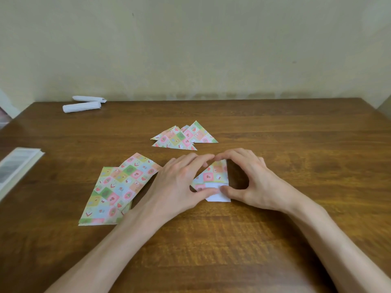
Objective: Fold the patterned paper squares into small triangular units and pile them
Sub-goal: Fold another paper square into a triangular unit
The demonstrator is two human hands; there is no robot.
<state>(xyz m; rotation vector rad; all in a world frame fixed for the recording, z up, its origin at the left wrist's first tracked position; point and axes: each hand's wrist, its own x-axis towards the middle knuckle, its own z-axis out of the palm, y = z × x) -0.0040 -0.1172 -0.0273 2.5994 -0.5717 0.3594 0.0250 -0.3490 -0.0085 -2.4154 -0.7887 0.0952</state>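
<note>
A partly folded patterned paper [213,176] lies on the wooden table [211,240] between my hands, its white underside showing at the near edge. My left hand [177,182] rests on its left side, thumb pressing the white flap. From the right, my right hand [251,178] arches over it, fingertips on the top corner and thumb on the white flap. A pile of folded patterned triangles [185,137] sits just beyond. To the left lies a stack of flat patterned sheets [118,189], partly under my left wrist.
Two rolled white papers [84,104] lie at the far left by the wall. An open book or booklet [17,166] sits at the left table edge. The table's far edge meets a pale wall.
</note>
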